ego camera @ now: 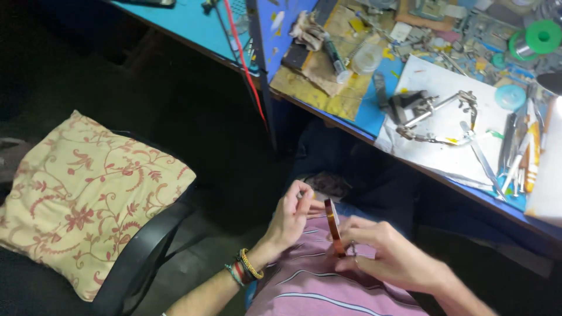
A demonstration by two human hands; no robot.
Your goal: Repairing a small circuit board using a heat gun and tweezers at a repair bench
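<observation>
As held edge-on, amber tape roll (333, 227) thin; right hand (391, 257) grip clamps it.

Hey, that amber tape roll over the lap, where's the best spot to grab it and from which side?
Probably by its outer rim, pinched across the narrow width. The amber tape roll stands on edge over the lap, so its thin band faces up. The right hand already grips its lower rim from the right, while the left hand is at its upper end, so the top rim, from above, looks freest.
</observation>
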